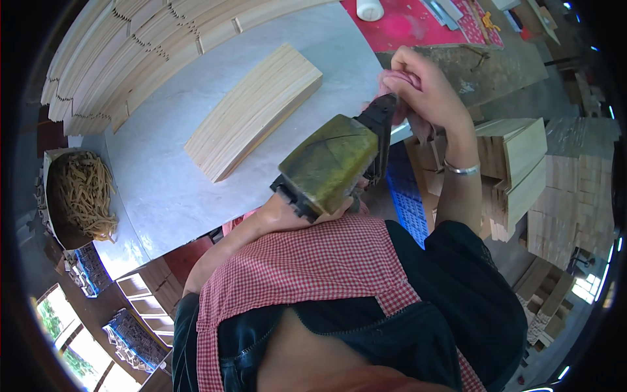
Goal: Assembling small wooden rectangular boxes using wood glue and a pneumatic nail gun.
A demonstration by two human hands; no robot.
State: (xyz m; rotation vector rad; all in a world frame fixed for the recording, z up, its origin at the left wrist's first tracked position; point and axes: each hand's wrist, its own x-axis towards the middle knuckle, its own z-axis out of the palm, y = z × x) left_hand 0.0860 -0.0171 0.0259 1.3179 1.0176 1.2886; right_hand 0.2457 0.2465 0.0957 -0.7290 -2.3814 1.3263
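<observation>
My right hand (428, 91), a silver bangle on its wrist, is closed round a crumpled pink cloth (423, 129) near the table's right edge. In front of my chest is a black device with a scuffed, yellow-green see-through cover (330, 163); its kind I cannot make out. My left forearm (225, 248) reaches behind it, and the device hides most of my left hand (277, 212), fingers included. Beyond the device, a block of pale wooden strips (255, 111) lies slantwise on the grey-white tabletop (166, 173), apart from both hands.
Stacked wooden slats (153, 49) line the table's far left. A bin of wood shavings or strips (81, 196) stands at the left edge. Far right, a red sheet (398, 29) carries a white bottle (369, 9). Wooden boards (516, 163) are piled at my right, beside a blue crate (406, 189).
</observation>
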